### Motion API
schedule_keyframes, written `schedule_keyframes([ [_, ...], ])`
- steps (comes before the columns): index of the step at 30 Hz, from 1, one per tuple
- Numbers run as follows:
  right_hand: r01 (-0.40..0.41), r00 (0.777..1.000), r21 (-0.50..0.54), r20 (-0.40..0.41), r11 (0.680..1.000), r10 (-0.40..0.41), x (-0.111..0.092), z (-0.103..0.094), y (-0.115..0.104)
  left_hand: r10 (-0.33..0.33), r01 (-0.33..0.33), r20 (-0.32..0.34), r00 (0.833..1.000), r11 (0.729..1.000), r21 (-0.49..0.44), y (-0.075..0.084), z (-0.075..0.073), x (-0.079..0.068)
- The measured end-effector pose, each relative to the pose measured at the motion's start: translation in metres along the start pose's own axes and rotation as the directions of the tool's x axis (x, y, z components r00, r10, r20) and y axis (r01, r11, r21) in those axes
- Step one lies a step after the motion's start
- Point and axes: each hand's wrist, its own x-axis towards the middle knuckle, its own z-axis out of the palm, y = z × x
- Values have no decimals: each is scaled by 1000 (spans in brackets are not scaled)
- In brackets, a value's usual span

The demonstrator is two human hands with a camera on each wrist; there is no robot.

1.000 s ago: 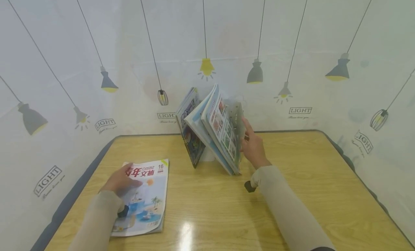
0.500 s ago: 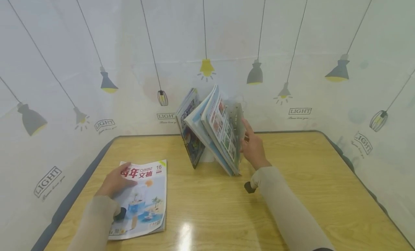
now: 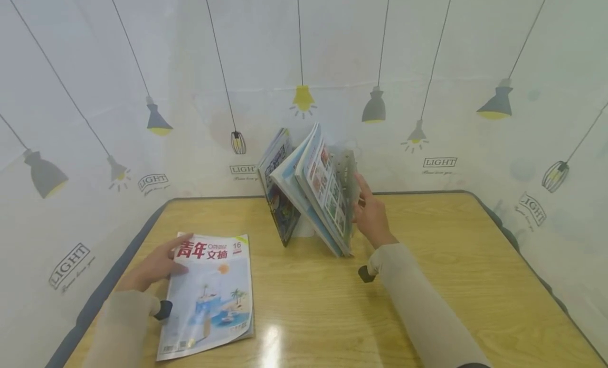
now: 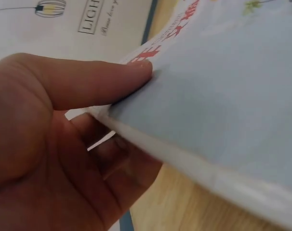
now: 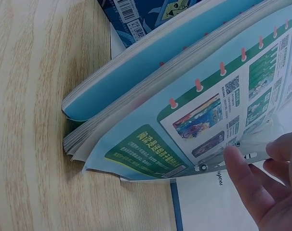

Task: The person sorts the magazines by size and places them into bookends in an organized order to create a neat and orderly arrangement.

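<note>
In the head view my left hand [image 3: 154,265] holds the upper left edge of a magazine [image 3: 214,291] with red title characters and a beach picture. The left wrist view shows the thumb [image 4: 102,82] on its cover and the other fingers curled beneath. That edge is lifted off the table. At the back my right hand [image 3: 372,215] grips the edge of a grey perforated bookend [image 3: 350,180], its index finger pointing up along it. Beside the bookend lean several magazines [image 5: 194,125] with pale blue covers, standing tilted. Part of the bookend is hidden behind them.
Left of the leaning magazines stands a dark-covered book [image 3: 282,204] against the other side of the bookend. The wooden table [image 3: 304,310] is bounded behind by a wall covering [image 3: 427,56] printed with hanging lamps.
My left hand has shifted left and the magazine has turned slightly, its lower part moving toward me. The right hand and the standing magazines have stayed in place.
</note>
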Motion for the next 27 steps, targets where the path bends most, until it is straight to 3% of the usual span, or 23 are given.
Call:
schedule_keyframes([
  [3, 4, 1000, -4, -7, 1000, -4, 0, -2, -1, 17, -16, 27, 1000, 998, -54, 11, -3, -6],
  [8, -1, 1000, -8, 1, 1000, 1, -1, -3, -2, 39, -38, 2, 999, 995, -89, 21, -2, -11],
  [20, -2, 1000, 8, 12, 1000, 2, 0, -2, -2, 85, -92, -56, 995, 988, -125, 29, 1, -16],
  [27, -15, 1000, 17, 15, 1000, 15, 0, -2, -2, 160, -166, -50, 986, 974, -154, 32, 3, -16],
])
